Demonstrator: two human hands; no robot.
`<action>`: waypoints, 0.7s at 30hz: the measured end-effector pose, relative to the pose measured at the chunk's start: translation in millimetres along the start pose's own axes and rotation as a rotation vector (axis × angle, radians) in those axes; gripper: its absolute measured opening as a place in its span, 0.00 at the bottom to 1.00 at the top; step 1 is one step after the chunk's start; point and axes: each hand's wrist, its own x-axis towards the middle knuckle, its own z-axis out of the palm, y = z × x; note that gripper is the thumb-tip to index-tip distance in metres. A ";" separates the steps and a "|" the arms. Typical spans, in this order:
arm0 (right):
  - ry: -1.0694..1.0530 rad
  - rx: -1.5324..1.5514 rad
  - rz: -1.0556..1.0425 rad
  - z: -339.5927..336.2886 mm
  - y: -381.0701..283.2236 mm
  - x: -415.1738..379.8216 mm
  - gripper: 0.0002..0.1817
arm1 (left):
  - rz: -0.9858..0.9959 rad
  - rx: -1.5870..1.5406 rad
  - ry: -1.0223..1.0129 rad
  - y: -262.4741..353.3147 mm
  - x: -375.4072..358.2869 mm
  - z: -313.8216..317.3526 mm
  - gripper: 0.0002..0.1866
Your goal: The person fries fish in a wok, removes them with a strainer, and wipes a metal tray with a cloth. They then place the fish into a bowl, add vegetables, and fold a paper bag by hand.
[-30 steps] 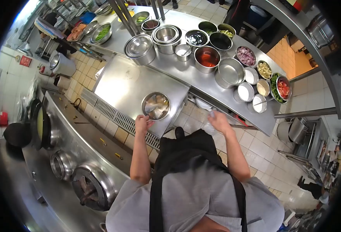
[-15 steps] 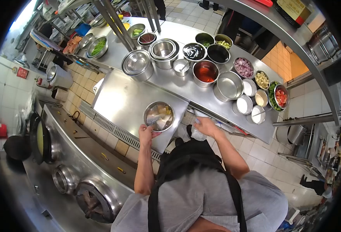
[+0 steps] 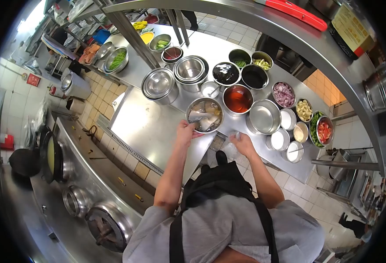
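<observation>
My left hand (image 3: 187, 132) is closed on the near left rim of a steel bowl (image 3: 220, 121). Pale pieces of food (image 3: 206, 119) lie in liquid inside this bowl, which is over the edge of the steel counter. To the right, my right hand (image 3: 242, 143) is closed on a clear plastic bag (image 3: 232, 152) hanging below the fingers, near the counter's front edge. An empty-looking steel pot (image 3: 264, 116) and a pot of red liquid (image 3: 238, 99) stand beyond my hands.
Nested steel bowls (image 3: 159, 84) stand behind the left side. Bowls of chopped onion (image 3: 283, 94), garlic (image 3: 304, 109) and tomato (image 3: 324, 130) stand at the right. A wok (image 3: 51, 156) and burner (image 3: 106, 232) are at the left. A shelf rail (image 3: 228, 6) crosses overhead.
My left hand has moved forward and right with the bowl, towards the pots. My right hand, with the bag, has shifted slightly right. The camera view has shifted too.
</observation>
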 end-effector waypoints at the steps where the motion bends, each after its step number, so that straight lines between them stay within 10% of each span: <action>1: -0.008 -0.005 -0.001 -0.3 1.6 0.0 0.20 | -0.008 -0.007 -0.004 2.1 1.4 6.8 0.12; 21: -0.457 -0.278 -0.299 52.2 -62.0 52.9 0.19 | -0.079 -0.026 -0.052 9.7 30.7 21.0 0.13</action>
